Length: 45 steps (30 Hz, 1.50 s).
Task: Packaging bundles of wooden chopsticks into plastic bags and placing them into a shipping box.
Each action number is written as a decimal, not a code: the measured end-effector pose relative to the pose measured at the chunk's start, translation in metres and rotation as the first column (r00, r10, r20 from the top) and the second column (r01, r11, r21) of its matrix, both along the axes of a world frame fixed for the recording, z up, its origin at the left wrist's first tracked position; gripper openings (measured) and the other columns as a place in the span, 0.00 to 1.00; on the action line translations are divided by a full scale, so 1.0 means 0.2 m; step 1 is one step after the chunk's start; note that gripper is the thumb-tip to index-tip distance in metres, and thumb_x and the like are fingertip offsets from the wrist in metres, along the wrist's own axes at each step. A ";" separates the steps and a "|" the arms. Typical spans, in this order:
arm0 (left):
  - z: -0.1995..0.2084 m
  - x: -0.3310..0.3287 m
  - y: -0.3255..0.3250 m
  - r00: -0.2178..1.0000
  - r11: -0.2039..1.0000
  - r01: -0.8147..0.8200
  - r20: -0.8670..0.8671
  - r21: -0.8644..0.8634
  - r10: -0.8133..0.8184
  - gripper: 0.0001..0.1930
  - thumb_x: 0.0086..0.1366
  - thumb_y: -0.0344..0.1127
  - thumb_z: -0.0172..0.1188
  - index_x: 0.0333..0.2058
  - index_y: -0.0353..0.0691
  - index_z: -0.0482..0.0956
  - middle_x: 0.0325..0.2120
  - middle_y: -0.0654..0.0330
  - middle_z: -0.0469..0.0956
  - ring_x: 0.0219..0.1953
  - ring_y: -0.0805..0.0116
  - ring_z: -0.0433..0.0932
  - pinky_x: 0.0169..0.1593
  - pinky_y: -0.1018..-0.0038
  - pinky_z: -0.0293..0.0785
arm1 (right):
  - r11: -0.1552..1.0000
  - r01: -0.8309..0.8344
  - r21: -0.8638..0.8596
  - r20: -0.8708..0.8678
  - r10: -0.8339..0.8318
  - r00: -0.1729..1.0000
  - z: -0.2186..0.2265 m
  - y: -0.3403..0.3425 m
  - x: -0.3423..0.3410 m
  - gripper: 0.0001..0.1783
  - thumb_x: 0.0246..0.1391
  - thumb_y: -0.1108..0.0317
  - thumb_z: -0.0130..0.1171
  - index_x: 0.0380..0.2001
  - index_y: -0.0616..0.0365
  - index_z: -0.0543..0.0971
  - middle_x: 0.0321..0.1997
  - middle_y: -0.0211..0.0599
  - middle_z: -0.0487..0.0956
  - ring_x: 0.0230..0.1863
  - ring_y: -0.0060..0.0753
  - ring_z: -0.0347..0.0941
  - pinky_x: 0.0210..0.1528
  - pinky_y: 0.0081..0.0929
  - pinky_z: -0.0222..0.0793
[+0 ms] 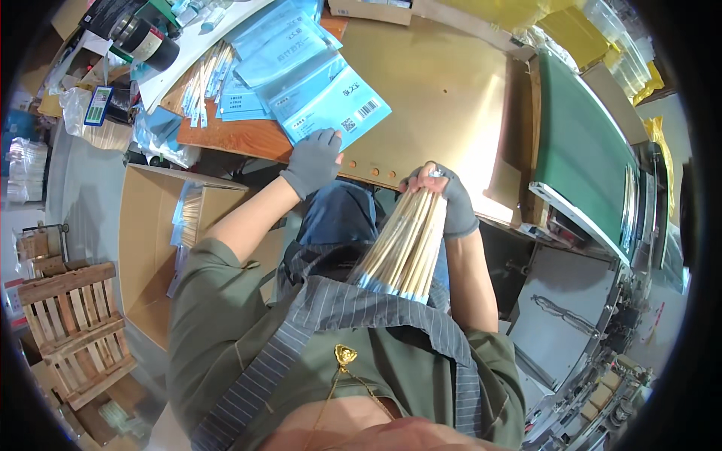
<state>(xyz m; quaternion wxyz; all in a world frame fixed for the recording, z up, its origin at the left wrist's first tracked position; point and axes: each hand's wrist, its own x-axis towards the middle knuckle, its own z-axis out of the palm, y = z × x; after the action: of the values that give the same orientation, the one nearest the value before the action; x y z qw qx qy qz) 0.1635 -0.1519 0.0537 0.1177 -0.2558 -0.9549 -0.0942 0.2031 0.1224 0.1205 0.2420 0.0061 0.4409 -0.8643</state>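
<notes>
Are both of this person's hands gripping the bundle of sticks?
No, only the right hand grips the bundle of sticks; the left hand is at the edge of a blue packet.

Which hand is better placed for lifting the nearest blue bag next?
Probably the left hand: it is at the near edge of the blue bag. The right hand is farther off, gripping a bundle of sticks.
</notes>
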 end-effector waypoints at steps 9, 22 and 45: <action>0.02 -0.08 -0.16 0.986 0.998 0.002 0.166 -0.060 0.008 0.09 0.60 0.35 0.55 0.31 0.34 0.77 0.28 0.55 0.76 0.30 0.59 0.76 0.34 0.65 0.74 | 1.000 -0.008 -0.019 -0.024 0.007 1.000 0.01 0.02 0.00 0.10 0.46 0.63 0.57 0.24 0.59 0.75 0.27 0.40 0.76 0.38 0.42 0.74 0.44 0.34 0.69; 0.01 -0.15 -0.20 0.882 0.617 -0.432 0.451 0.658 0.136 0.11 0.58 0.38 0.62 0.28 0.35 0.78 0.18 0.54 0.73 0.22 0.67 0.72 0.29 0.70 0.68 | 0.992 -0.064 0.112 -0.005 0.065 0.998 0.09 -0.02 -0.04 0.17 0.45 0.64 0.57 0.37 0.64 0.77 0.28 0.41 0.76 0.37 0.39 0.74 0.47 0.30 0.68; 0.30 0.25 0.32 0.948 0.798 0.317 -0.159 0.513 -0.275 0.24 0.58 0.32 0.56 0.55 0.35 0.71 0.21 0.56 0.73 0.20 0.58 0.72 0.25 0.66 0.69 | 0.845 -0.179 -0.503 0.180 0.306 0.935 -0.33 -0.12 -0.13 0.20 0.62 0.60 0.49 0.52 0.59 0.70 0.42 0.43 0.78 0.40 0.38 0.78 0.43 0.31 0.77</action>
<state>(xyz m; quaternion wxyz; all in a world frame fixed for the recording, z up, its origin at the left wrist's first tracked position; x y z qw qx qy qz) 0.2144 -0.0874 0.1133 0.2040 -0.3626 -0.8341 -0.3623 0.1768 0.0983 0.0538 0.3982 0.0001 0.1759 -0.9003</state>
